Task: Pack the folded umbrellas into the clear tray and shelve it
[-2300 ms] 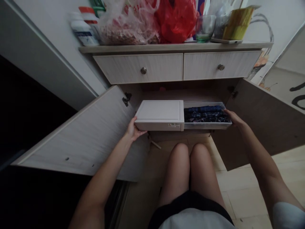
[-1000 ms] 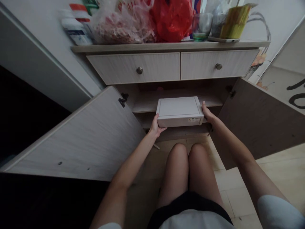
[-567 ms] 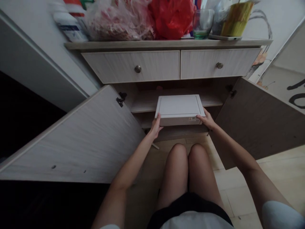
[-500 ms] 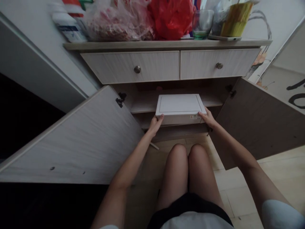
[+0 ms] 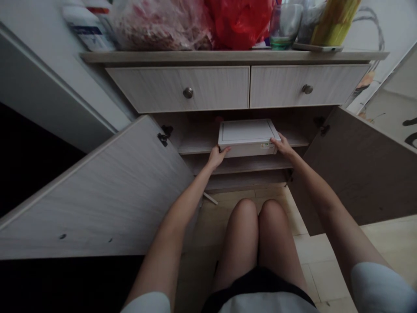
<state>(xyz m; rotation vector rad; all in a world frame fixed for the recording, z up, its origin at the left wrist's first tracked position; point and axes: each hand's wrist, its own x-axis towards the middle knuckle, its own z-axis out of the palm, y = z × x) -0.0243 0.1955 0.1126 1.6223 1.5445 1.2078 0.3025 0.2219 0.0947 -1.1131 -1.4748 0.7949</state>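
The left hand (image 5: 216,156) and right hand (image 5: 282,145) gripped opposite sides of a white rectangular plastic box (image 5: 246,138). Open pale wooden cabinet doors (image 5: 97,187) stood either side.

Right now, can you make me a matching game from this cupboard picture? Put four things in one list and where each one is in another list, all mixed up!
Things:
1. White box
2. Red plastic bag
3. Round metal knob
4. Left hand

Places:
A. On the box's corner
B. On a drawer front
C. Inside the open cupboard
D. On top of the cabinet

Pairs: 1-C, 2-D, 3-B, 4-A
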